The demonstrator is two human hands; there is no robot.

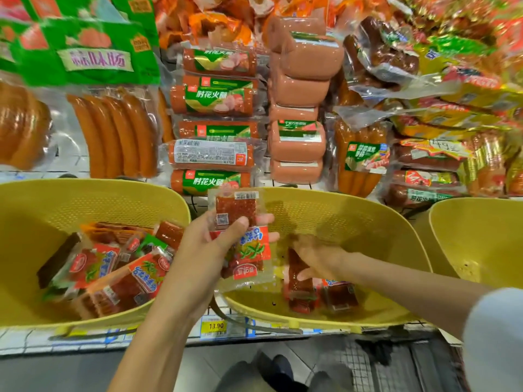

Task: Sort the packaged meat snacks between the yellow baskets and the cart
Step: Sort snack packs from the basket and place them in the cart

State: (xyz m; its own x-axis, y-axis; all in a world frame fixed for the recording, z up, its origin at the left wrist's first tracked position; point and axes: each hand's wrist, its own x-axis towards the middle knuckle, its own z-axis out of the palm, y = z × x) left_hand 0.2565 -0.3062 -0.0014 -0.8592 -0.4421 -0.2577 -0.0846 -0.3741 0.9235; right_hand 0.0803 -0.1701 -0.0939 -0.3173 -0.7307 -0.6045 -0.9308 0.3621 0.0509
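Observation:
My left hand grips a small stack of meat snack packets between the left yellow basket and the middle yellow basket; the top packet stands upright, barcode side up. My right hand reaches down into the middle basket, blurred, its fingers on a dark red snack packet. Whether it holds that packet I cannot tell. A few more packets lie beside it. The left basket holds several snack packets. The cart's wire mesh shows at the bottom right.
A third yellow basket stands at the right. Behind the baskets the shelf is packed with ham sausages, pink meat loaves and bagged sausages. A price tag hangs on the shelf's front edge.

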